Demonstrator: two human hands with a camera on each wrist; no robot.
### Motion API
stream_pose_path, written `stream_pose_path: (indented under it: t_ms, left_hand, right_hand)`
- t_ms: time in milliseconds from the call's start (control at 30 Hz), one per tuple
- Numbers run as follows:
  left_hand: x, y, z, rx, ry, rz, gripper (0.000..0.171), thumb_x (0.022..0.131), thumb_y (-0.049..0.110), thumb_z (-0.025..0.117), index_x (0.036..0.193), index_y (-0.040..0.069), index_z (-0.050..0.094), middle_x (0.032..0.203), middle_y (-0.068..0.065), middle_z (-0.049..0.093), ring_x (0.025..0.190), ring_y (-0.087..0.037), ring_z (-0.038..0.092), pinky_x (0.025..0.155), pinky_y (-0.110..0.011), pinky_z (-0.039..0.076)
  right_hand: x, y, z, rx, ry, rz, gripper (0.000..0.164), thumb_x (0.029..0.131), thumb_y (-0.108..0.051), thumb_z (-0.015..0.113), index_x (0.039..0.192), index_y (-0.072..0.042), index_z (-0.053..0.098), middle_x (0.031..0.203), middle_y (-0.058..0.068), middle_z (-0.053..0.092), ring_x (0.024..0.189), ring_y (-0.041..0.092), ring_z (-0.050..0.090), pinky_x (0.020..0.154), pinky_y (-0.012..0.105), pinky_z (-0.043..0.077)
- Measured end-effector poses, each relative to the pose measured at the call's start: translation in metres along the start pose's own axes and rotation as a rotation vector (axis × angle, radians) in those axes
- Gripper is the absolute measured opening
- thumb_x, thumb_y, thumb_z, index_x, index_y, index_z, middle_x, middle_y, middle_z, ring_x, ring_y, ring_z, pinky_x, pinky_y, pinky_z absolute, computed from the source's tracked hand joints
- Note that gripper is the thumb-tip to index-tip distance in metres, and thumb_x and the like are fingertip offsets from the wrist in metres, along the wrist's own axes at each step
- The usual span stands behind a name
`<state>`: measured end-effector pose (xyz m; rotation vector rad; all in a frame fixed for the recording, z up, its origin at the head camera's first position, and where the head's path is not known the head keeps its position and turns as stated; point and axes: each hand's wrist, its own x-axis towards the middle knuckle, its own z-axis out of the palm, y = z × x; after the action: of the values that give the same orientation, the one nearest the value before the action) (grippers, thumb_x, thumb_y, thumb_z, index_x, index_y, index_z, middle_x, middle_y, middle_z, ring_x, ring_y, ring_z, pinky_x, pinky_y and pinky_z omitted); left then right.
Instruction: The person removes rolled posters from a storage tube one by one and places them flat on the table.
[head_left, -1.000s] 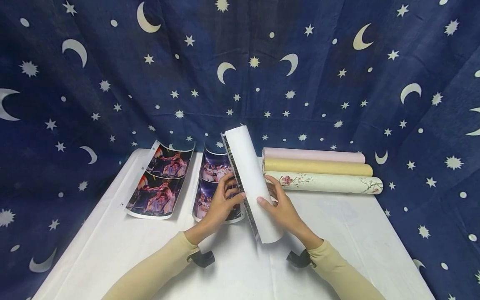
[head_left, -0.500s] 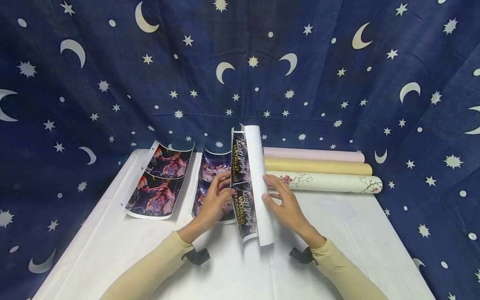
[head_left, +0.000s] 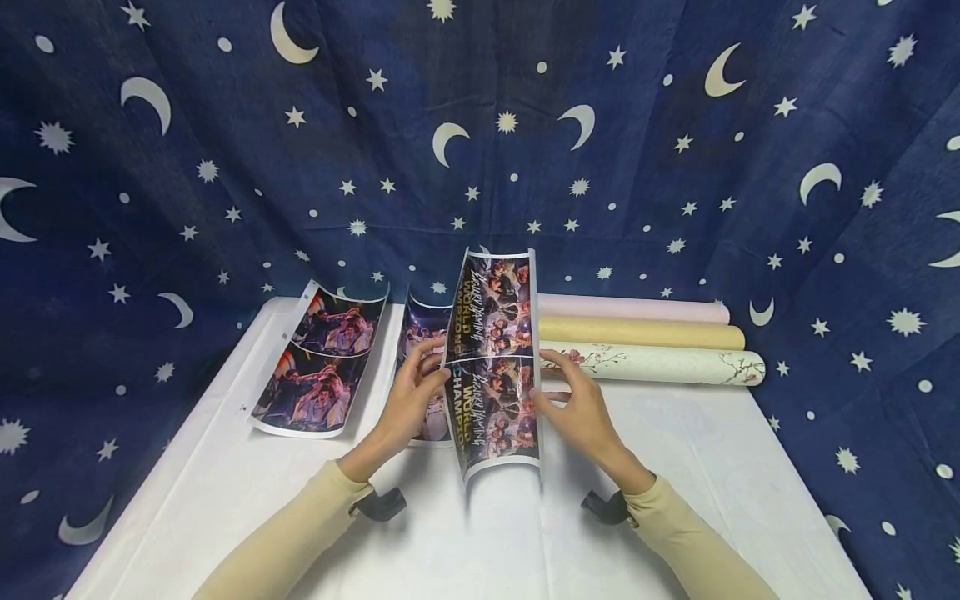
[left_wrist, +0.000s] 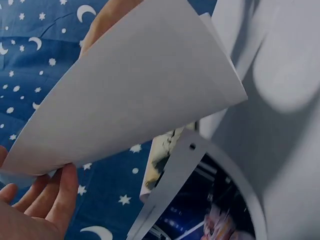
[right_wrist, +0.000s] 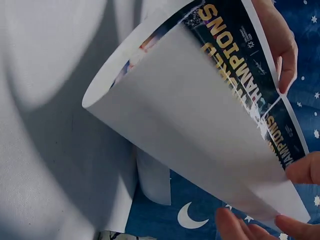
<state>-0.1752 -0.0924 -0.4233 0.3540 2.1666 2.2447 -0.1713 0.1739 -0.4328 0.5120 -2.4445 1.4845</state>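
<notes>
A curled poster is held up over the middle of the table, printed with two stacked group pictures and "WORLD CHAMPIONS" lettering. My left hand pinches its left edge, thumb in front and fingers behind. On the opposite edge my right hand does the same. In the left wrist view the poster's plain white back faces the camera, above the left fingers. From the right wrist the sheet bows into a half-roll, with part of its printed side showing.
Two more curled picture sheets lie to the left: a reddish one and a bluish one, partly hidden by the held poster. At the back right lie pink, yellow and floral rolls. The white-covered table meets a star-patterned curtain.
The poster was rolled with its white back outward; it has been spread apart so its printed face now shows. My left hand has moved left, my right hand slightly right.
</notes>
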Motion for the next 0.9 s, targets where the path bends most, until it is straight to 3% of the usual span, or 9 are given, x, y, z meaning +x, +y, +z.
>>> stream_pose_path:
  t_ms: [133,233,300,433,533,567,633,800,900]
  left_hand:
    - [0.001,0.001,-0.008,-0.029,-0.021,0.064,0.053,0.100,0.004,0.044,0.148,0.018,0.029,0.077,0.006,0.045,0.058,-0.003,0.036,0.054,-0.018,0.033]
    - [0.002,0.001,-0.014,0.009,-0.031,0.117,0.056,0.101,0.000,0.041,0.151,0.022,0.025,0.070,0.005,0.042,0.051,-0.002,0.035,0.048,-0.017,0.032]
    - [0.002,0.001,-0.017,0.083,-0.016,0.149,0.053,0.101,0.000,0.040,0.148,0.023,0.034,0.068,0.003,0.037,0.046,-0.003,0.028,0.042,-0.018,0.027]
    - [0.004,0.002,-0.020,0.155,-0.007,0.161,0.041,0.102,0.001,0.038,0.137,0.016,0.055,0.078,-0.003,0.050,0.051,-0.003,0.041,0.045,-0.018,0.038]
    - [0.004,0.002,-0.022,0.106,-0.045,0.127,0.039,0.103,0.002,0.036,0.134,0.010,0.058,0.111,-0.012,0.064,0.073,-0.004,0.061,0.063,-0.021,0.054]
    - [0.004,0.002,-0.022,0.093,-0.051,0.114,0.039,0.103,0.003,0.035,0.135,0.009,0.057,0.113,-0.017,0.064,0.076,-0.005,0.064,0.065,-0.023,0.056]
    - [0.005,0.002,-0.024,0.031,-0.065,0.072,0.039,0.104,0.004,0.034,0.137,0.009,0.054,0.135,-0.018,0.057,0.097,-0.009,0.067,0.080,-0.029,0.059]
    - [0.005,-0.001,-0.030,-0.038,-0.073,-0.004,0.046,0.100,0.002,0.041,0.144,0.014,0.048,0.136,-0.019,0.053,0.092,-0.012,0.069,0.076,-0.033,0.060]
    - [0.005,-0.002,-0.034,-0.050,-0.104,-0.019,0.058,0.092,-0.006,0.048,0.146,0.015,0.045,0.134,-0.012,0.055,0.086,-0.010,0.069,0.073,-0.030,0.060]
  right_hand:
    - [0.001,0.000,-0.003,-0.004,0.020,-0.013,0.067,0.086,0.003,0.064,0.147,-0.016,0.041,0.142,0.017,0.053,0.113,0.035,0.064,0.080,0.027,0.059]
    - [0.001,0.000,-0.007,-0.020,0.025,-0.006,0.072,0.086,0.006,0.058,0.149,-0.021,0.039,0.142,0.020,0.053,0.111,0.037,0.066,0.080,0.031,0.060]
    - [0.001,-0.001,-0.009,-0.039,0.021,-0.008,0.070,0.086,0.008,0.054,0.147,-0.024,0.043,0.142,0.021,0.054,0.114,0.038,0.064,0.083,0.036,0.060]
    - [0.004,0.000,-0.014,-0.098,-0.013,-0.014,0.059,0.087,0.007,0.051,0.139,-0.021,0.055,0.143,0.016,0.054,0.121,0.038,0.060,0.090,0.045,0.057]
    - [0.006,0.003,-0.016,-0.123,-0.075,-0.018,0.055,0.088,0.004,0.055,0.138,-0.019,0.056,0.145,0.016,0.053,0.118,0.040,0.061,0.092,0.047,0.056]
    - [0.006,0.004,-0.017,-0.121,-0.107,-0.020,0.056,0.088,0.003,0.058,0.139,-0.019,0.054,0.145,0.017,0.051,0.119,0.042,0.060,0.093,0.047,0.055]
    - [0.006,0.006,-0.019,-0.119,-0.170,-0.024,0.061,0.088,0.001,0.061,0.143,-0.021,0.049,0.148,0.018,0.048,0.119,0.043,0.060,0.093,0.047,0.055]
    - [0.005,0.012,-0.026,-0.042,-0.305,0.004,0.077,0.087,0.000,0.066,0.152,-0.026,0.035,0.151,0.018,0.043,0.119,0.036,0.061,0.093,0.044,0.055]
    - [0.004,0.015,-0.031,0.108,-0.354,0.068,0.082,0.087,0.002,0.066,0.154,-0.026,0.030,0.152,0.021,0.039,0.106,0.027,0.067,0.080,0.036,0.060]
